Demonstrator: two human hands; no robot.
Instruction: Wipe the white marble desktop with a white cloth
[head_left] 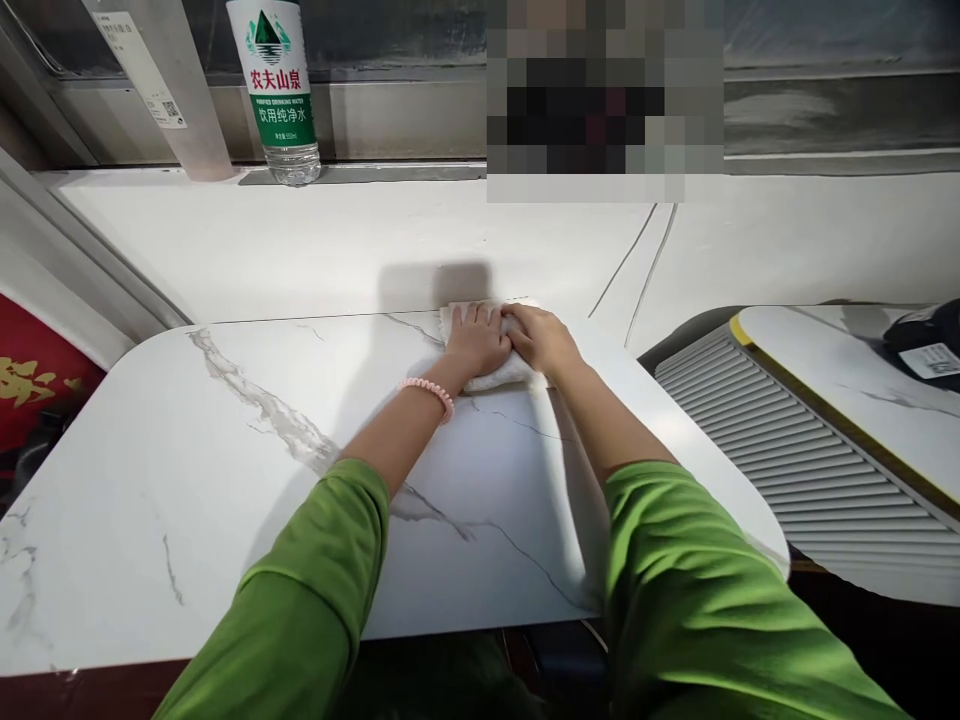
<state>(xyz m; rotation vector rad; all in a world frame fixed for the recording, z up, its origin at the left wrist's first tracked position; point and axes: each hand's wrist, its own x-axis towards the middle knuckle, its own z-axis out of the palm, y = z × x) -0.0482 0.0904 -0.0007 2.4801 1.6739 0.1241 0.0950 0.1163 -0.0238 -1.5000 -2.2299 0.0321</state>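
A folded white cloth (496, 378) lies on the white marble-patterned table (247, 500), against its far edge by the wall. Flat on top of the cloth rests my left hand (478, 338), its fingers stretched forward and slightly apart. My right hand (541, 340) is curled over the cloth's right side, its fingertips touching the left hand. A pink coiled band (429, 392) circles my left wrist. Both hands cover much of the cloth, and its underside is hidden.
A water bottle (281, 100) and a tall frosted bottle (169, 95) stand on the ledge behind the table. Thin cables (651, 265) hang down the wall. On the right is a ribbed counter (810, 460) with a dark object (930, 340) on top.
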